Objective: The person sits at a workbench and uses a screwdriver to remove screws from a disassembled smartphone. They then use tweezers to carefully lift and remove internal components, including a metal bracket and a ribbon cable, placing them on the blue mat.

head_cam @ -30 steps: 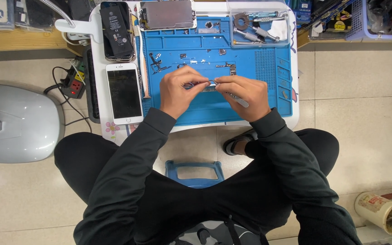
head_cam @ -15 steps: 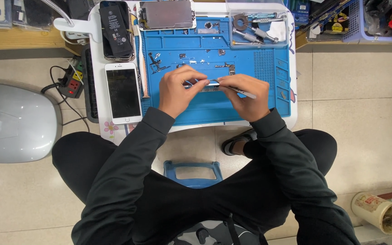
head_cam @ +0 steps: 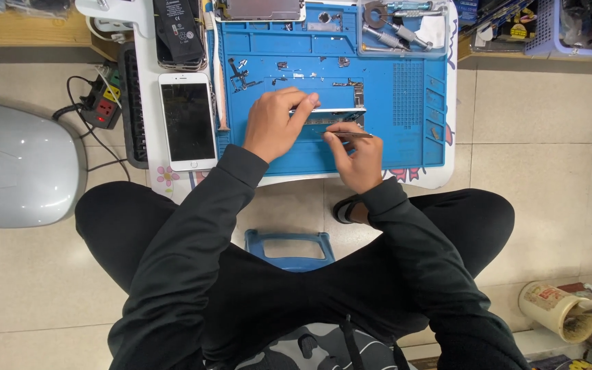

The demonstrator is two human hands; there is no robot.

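My left hand (head_cam: 277, 123) presses down on a small circuit board (head_cam: 334, 112) lying on the blue work mat (head_cam: 405, 103). My right hand (head_cam: 352, 154) grips thin metal tweezers (head_cam: 351, 135), tip pointing right just below the board. Small screws and metal parts (head_cam: 241, 72) are scattered on the mat above my hands. A white phone with a dark screen (head_cam: 187, 121) rests on the white table left of the mat.
A black battery (head_cam: 178, 31) and a phone frame (head_cam: 262, 9) sit at the table's back. Tools (head_cam: 395, 27) fill the mat's top right tray. A power strip (head_cam: 103, 104) and a grey rounded case (head_cam: 15, 168) are on the floor left; a blue stool (head_cam: 289, 248) below me.
My right hand has drawn back toward me and down from the board, the tweezers now lying lower. The view has shifted up slightly. My left hand stays on the board.
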